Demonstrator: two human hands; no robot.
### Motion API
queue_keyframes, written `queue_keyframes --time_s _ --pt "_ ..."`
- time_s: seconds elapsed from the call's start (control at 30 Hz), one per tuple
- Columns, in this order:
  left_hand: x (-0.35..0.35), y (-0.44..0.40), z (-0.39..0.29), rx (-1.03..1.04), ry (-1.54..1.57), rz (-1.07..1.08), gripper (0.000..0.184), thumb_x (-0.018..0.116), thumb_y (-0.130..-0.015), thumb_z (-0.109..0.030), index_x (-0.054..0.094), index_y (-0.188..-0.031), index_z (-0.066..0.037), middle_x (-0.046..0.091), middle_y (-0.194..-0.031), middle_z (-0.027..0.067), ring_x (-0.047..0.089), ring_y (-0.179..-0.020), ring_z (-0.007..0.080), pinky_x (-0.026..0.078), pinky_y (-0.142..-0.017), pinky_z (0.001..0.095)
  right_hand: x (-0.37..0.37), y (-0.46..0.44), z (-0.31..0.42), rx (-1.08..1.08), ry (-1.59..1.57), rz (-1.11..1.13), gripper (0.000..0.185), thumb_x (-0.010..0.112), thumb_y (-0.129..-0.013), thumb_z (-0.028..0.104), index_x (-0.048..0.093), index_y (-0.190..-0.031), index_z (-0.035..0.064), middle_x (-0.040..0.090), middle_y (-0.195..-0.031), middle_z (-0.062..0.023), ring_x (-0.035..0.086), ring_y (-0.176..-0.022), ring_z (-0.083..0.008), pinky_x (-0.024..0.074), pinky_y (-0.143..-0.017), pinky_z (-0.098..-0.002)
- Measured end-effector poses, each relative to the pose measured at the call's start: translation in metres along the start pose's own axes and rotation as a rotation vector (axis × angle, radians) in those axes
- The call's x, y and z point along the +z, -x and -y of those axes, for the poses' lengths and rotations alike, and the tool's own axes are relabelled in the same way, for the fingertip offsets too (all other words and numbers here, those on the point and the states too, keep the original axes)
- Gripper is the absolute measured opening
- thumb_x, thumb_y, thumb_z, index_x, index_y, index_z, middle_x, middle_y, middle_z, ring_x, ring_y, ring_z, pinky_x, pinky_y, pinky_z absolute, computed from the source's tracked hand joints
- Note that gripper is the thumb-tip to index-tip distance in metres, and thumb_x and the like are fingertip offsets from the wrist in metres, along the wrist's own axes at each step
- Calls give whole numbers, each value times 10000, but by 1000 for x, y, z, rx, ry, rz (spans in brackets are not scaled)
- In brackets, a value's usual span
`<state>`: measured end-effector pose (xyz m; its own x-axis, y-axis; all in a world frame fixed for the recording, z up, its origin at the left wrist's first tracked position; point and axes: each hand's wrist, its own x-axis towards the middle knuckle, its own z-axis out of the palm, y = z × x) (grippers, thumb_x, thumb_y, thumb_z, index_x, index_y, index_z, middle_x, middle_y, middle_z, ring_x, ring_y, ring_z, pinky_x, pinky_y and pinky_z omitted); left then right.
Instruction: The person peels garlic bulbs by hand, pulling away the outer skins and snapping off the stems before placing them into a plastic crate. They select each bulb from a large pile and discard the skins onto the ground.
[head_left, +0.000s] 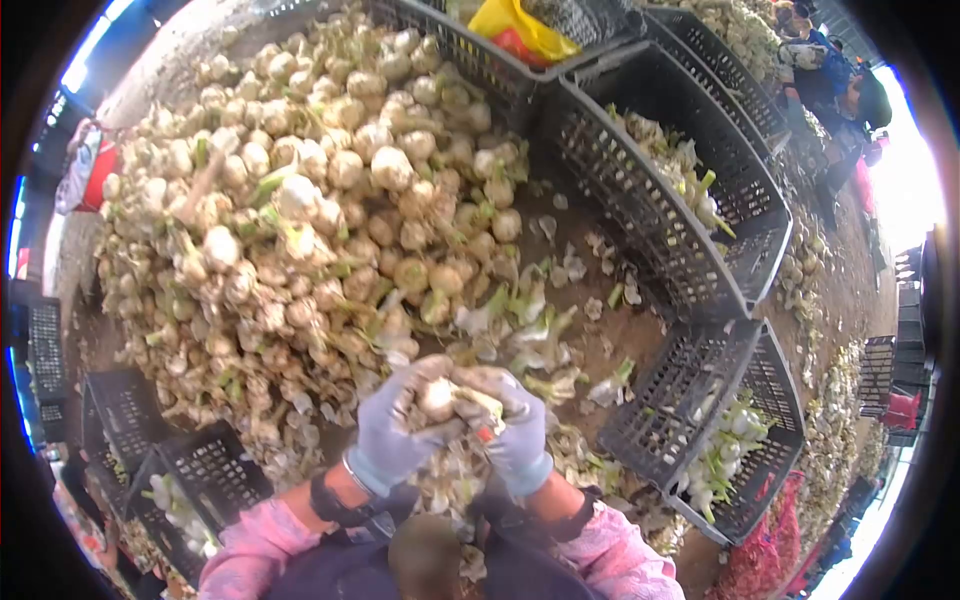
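Observation:
In my gloved left hand (398, 425), closed fingers hold a whitish garlic bulb (437, 399) in front of my body. The bulb's stalk (478, 402) points right, toward my gloved right hand (517, 428). That hand is closed too, its fingers curled close to the stalk. A small orange-red spot shows at its palm, part of something mostly hidden that I cannot make out. Just beyond both hands rises a large heap of garlic bulbs (345, 170), many with stalks. Loose peeled skins and leaf scraps (515, 335) lie between the heap and my hands.
A black crate (640, 190) at upper right holds garlic trimmings; a nearer one (690, 385) holds green-white pieces. More black crates (215, 470) stand at lower left. A yellow bag (525, 30) lies at the top. Red netting (765, 545) lies lower right. Another person (830, 85) is far right.

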<state>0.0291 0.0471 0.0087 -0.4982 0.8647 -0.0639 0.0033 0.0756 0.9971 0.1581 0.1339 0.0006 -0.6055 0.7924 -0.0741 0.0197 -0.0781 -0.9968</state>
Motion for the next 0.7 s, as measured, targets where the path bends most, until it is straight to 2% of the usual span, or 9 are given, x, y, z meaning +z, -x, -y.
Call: queue_keyframes --time_s 0.1,0.13,0.27,0.37,0.5,0.53,0.57,0.67,0.7 --pt "-5 3 5 -80 59 6 561 795 -755 -59 551 -1250 42 655 -1101 72 601 -981 97 507 -863 259 -9 -7 6 -31 -1 78 307 745 -825 86 700 -1122 20 667 -1061 -98 617 -970 -191 481 -840 -295" --pt "-4 4 4 -240 246 15 605 805 -760 -104 530 -1277 47 646 -1117 73 592 -995 104 504 -876 268 -6 -7 5 -34 55 41 336 698 -784 -28 708 -1111 49 695 -976 -107 649 -899 -210 492 -825 -292" --pt "-11 2 -7 -248 217 102 613 752 -826 -127 465 -1339 47 622 -1152 80 592 -995 111 514 -860 267 -11 -12 9 -106 62 70 352 687 -739 -41 716 -1076 53 708 -986 -88 663 -916 -209 506 -823 -302" --pt "-9 2 -11 -416 461 158 590 697 -869 -126 429 -1365 48 615 -1156 77 605 -972 113 526 -837 260 -19 -17 5 -149 173 102 313 777 -768 174 718 -1044 40 690 -1004 -102 648 -939 -253 500 -843 -334" --pt "-19 -5 -17 -525 770 353 524 574 -941 -140 384 -1387 58 603 -1172 92 614 -981 132 535 -817 270 -17 -15 7 -182 163 69 315 736 -664 68 709 -977 62 693 -980 -97 654 -923 -263 505 -839 -345" --pt "-21 -4 -7 -504 836 370 545 570 -944 -163 365 -1401 51 588 -1187 96 609 -992 137 531 -830 279 -17 -15 4 -191 201 88 228 722 -737 100 699 -961 66 692 -983 -93 652 -941 -261 503 -845 -354" --pt "-22 -2 3 -485 903 391 566 566 -948 -187 346 -1415 44 573 -1203 100 604 -1003 142 527 -844 288 -16 -14 3 -180 215 83 253 705 -716 52 696 -968 65 687 -986 -96 652 -946 -262 504 -850 -345" --pt "-10 -3 -9 -612 733 231 739 714 -850 -291 359 -1410 36 582 -1194 115 609 -1000 173 495 -878 298 -14 -11 3 -73 134 42 302 662 -702 -38 684 -989 56 677 -1002 -106 649 -966 -264 502 -869 -327" --pt "-5 0 -9 -524 608 204 722 732 -832 -245 371 -1394 30 573 -1186 102 599 -1006 164 484 -895 293 -10 -5 3 17 18 11 276 654 -731 -32 678 -994 48 676 -1012 -110 648 -975 -265 499 -876 -326"
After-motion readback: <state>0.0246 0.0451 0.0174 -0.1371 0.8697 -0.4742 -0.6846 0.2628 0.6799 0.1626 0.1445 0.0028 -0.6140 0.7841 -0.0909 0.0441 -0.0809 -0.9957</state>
